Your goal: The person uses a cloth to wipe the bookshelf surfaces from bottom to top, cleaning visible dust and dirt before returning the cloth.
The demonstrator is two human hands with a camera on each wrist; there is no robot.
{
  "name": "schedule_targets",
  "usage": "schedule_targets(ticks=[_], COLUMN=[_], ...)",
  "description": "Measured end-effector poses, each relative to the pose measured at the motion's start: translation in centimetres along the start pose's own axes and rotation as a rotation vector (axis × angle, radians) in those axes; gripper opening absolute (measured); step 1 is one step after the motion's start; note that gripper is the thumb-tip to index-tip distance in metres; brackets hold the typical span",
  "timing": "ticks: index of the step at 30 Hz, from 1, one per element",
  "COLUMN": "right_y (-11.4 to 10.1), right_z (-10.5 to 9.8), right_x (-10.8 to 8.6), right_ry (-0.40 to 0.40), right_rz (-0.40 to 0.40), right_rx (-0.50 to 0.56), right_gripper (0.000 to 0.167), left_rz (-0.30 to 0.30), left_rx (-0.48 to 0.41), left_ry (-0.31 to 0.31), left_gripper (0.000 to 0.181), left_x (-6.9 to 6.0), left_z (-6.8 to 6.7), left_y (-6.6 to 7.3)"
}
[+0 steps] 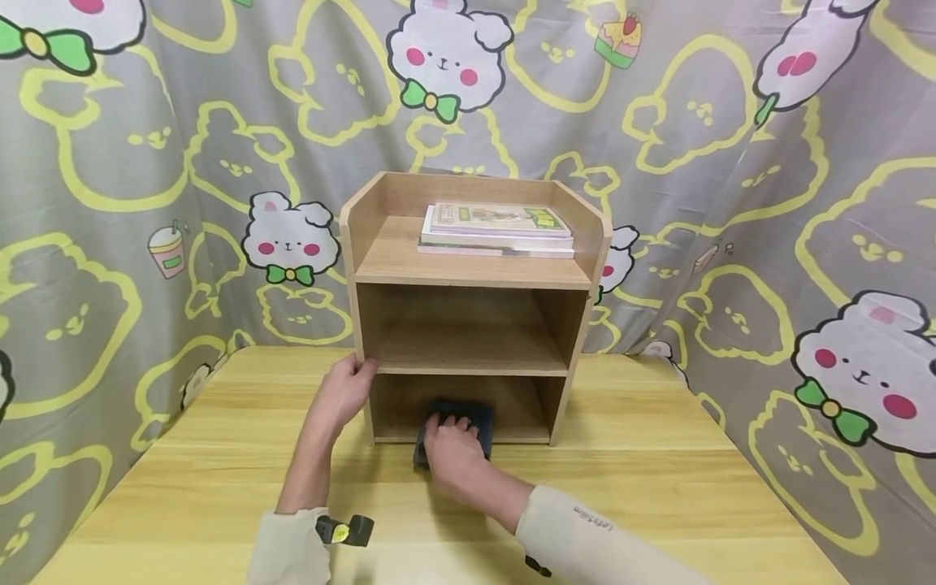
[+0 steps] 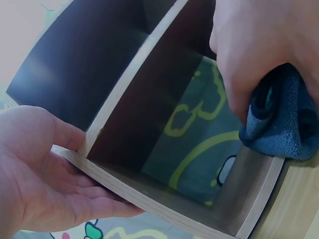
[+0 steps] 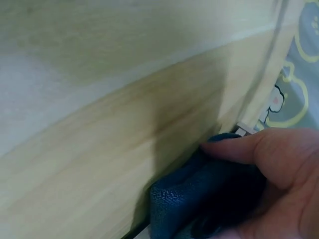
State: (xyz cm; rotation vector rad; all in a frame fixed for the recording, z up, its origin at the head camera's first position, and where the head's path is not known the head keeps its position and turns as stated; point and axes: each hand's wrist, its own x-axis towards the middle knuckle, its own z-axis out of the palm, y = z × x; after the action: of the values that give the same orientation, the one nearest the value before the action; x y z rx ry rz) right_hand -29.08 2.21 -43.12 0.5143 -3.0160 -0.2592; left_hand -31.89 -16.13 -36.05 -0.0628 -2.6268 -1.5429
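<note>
A small wooden shelf [image 1: 471,283] stands on the table, with two compartments under a walled top. My left hand [image 1: 344,394] holds its left side panel, thumb at the front edge by the middle board and fingers along the outer face, as the left wrist view shows. My right hand [image 1: 459,461] grips a folded dark blue cloth [image 2: 284,124] at the lower front edge of the bottom compartment. In the right wrist view the thumb presses against the cloth [image 3: 199,194]; most of the other fingers are hidden there.
A stack of books [image 1: 497,231] lies on the top of the shelf. The wooden table [image 1: 621,496] reaches out on both sides. Patterned curtain [image 1: 292,146] hangs behind and along both sides of the table.
</note>
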Motion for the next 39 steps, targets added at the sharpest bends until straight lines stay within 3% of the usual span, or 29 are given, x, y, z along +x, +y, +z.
schedule_targets(ticks=[9, 18, 25, 30, 35, 39], right_y=[0.7, 0.3, 0.8, 0.7, -1.0, -2.7], right_z=[0.4, 1.0, 0.9, 1.1, 0.4, -0.2], right_x=[0.6, 1.2, 1.1, 1.0, 1.1, 1.3], right_ry=[0.071, 0.006, 0.086, 0.152, 0.114, 0.072], right_rz=[-0.03, 0.007, 0.02, -0.015, -0.05, -0.062], right_rx=[0.058, -0.041, 0.09, 0.203, 0.238, 0.325], right_gripper=[0.071, 0.083, 0.057, 0.035, 0.035, 0.038], left_rz=[-0.003, -0.002, -0.001, 0.003, 0.002, 0.008], left_rx=[0.01, 0.012, 0.006, 0.002, 0.012, 0.016], left_ry=[-0.003, 0.008, -0.005, -0.004, 0.014, 0.027], left_gripper=[0.038, 0.038, 0.039, 0.041, 0.039, 0.044], left_x=[0.1, 0.1, 0.0, 0.1, 0.2, 0.1], left_z=[0.0, -0.1, 0.0, 0.1, 0.2, 0.2], left_y=[0.0, -0.1, 0.0, 0.3, 0.1, -0.1])
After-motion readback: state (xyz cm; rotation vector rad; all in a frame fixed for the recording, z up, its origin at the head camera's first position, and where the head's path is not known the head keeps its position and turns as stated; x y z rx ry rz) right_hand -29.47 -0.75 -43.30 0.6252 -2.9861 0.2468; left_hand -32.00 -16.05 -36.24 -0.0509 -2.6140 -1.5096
